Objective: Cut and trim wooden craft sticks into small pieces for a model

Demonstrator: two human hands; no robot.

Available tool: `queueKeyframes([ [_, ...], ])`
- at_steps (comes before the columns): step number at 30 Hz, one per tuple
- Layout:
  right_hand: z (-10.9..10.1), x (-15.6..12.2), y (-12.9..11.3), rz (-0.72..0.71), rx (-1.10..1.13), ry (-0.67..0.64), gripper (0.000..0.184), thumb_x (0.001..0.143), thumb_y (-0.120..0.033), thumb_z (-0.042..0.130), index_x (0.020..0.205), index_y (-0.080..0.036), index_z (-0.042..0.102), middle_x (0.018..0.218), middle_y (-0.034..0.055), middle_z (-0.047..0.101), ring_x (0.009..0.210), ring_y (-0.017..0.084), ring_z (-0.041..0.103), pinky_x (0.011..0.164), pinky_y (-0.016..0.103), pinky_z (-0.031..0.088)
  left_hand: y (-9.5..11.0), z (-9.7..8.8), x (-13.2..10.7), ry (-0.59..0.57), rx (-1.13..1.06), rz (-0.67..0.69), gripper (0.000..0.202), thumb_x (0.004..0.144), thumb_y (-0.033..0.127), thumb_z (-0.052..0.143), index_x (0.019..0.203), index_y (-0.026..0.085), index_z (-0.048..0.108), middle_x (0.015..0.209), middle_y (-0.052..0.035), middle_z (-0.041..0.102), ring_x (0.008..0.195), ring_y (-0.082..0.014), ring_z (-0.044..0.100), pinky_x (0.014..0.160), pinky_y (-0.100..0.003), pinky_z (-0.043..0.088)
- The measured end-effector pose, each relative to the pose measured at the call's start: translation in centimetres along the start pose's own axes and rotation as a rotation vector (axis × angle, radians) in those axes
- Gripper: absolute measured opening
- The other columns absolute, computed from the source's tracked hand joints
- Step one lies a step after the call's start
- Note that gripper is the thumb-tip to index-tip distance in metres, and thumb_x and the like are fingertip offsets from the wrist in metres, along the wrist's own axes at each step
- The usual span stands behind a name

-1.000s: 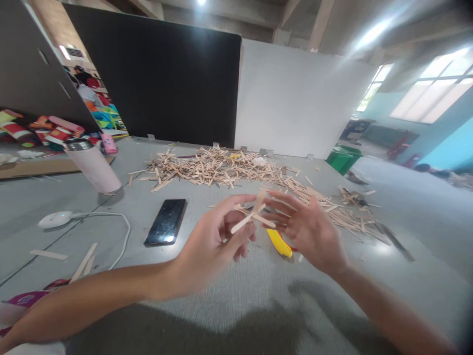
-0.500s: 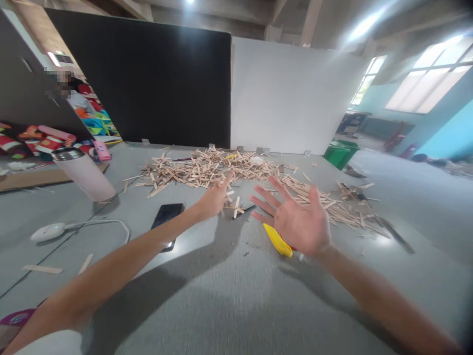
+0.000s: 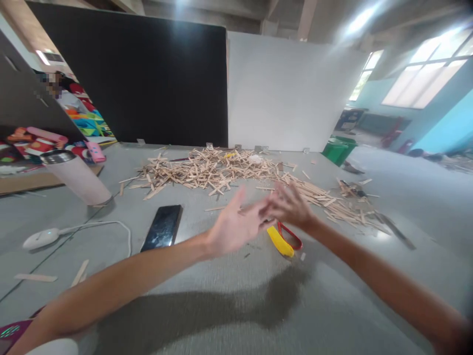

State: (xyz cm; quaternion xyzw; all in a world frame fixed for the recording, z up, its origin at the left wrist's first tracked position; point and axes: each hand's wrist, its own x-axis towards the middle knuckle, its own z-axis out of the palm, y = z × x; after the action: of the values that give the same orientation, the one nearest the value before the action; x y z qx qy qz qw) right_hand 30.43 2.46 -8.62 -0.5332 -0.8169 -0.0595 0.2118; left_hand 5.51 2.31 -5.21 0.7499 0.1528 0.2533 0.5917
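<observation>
My left hand (image 3: 236, 224) is held over the table with its palm turned inward and thumb raised, fingers stretched out. My right hand (image 3: 291, 204) comes in from the right, its fingers spread and somewhat blurred. The fingertips of both hands overlap in the picture; whether they touch I cannot tell. Neither hand shows anything held. Just beneath them lies a tool with one yellow handle (image 3: 281, 241) and one red handle (image 3: 300, 242), its front end hidden by the hands. Behind the hands spreads a heap of flat wooden sticks (image 3: 199, 170).
A phone (image 3: 162, 228) lies left of my left hand. Farther left are a pale tumbler (image 3: 79, 180) and a white cabled device (image 3: 41, 239). A long dark blade-like strip (image 3: 395, 230) rests at right. Black (image 3: 148, 79) and white (image 3: 277, 93) panels stand behind; a green bin (image 3: 338, 150) is beyond.
My left hand has gone from a pointing shape to an open palm and moved right. My right hand has turned over and shifted toward it. The red handle is now more exposed.
</observation>
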Motion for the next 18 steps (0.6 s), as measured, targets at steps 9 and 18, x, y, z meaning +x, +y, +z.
queueKeyframes([
  [9,-1.4,-1.0,7.1,0.359,-0.262,-0.018,0.076,0.095,-0.005,0.047,0.169,-0.014,0.031,0.144,0.0231,0.067,0.122,0.034,0.07,0.1,0.046,0.055,-4.4,-15.2,2.8,0.353,0.871,-0.203,0.039,0.104,0.045,0.065,0.13,0.016,0.068,0.134,-0.0128,0.07,0.121,-0.0292,0.068,0.105,-0.052,0.056],
  [18,3.1,-2.5,4.1,0.109,-0.221,-0.144,0.043,0.103,-0.015,0.044,0.14,-0.016,0.067,0.143,0.0177,0.067,0.125,0.032,0.065,0.115,0.051,0.044,-7.2,-18.6,2.7,0.383,1.137,-0.376,0.039,0.103,0.037,0.068,0.136,0.017,0.063,0.136,-0.012,0.065,0.115,-0.0269,0.068,0.096,-0.048,0.061],
])
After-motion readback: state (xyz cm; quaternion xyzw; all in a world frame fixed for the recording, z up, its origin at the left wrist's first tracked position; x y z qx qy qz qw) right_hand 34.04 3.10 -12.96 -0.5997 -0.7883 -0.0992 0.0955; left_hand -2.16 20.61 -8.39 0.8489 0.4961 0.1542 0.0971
